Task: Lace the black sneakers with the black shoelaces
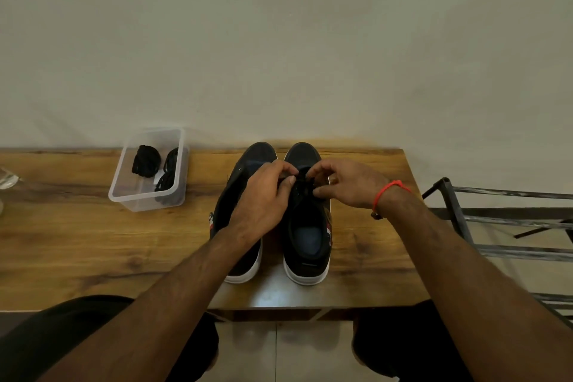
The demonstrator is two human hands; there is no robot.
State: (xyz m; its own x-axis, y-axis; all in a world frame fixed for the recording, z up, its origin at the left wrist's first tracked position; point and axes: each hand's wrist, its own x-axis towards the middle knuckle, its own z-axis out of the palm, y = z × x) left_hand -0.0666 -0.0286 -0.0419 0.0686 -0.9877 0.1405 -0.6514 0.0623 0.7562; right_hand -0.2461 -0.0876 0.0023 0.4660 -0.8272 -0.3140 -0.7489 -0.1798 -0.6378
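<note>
Two black sneakers with white soles stand side by side on the wooden table point(77, 236), heels toward me. The left sneaker point(240, 260) is partly hidden under my left forearm. Over the lacing area of the right sneaker point(307, 242), my left hand point(263, 198) and my right hand point(347, 183) meet, fingers pinched on a black shoelace point(302, 186). The lace's path through the eyelets is hidden by my fingers. My right wrist wears a red thread band.
A clear plastic box point(148, 195) at the table's back left holds bundled black shoelaces point(145, 161). A metal rack point(502, 214) stands right of the table. A clear object point(6, 178) shows at the far left edge. A pale wall runs behind.
</note>
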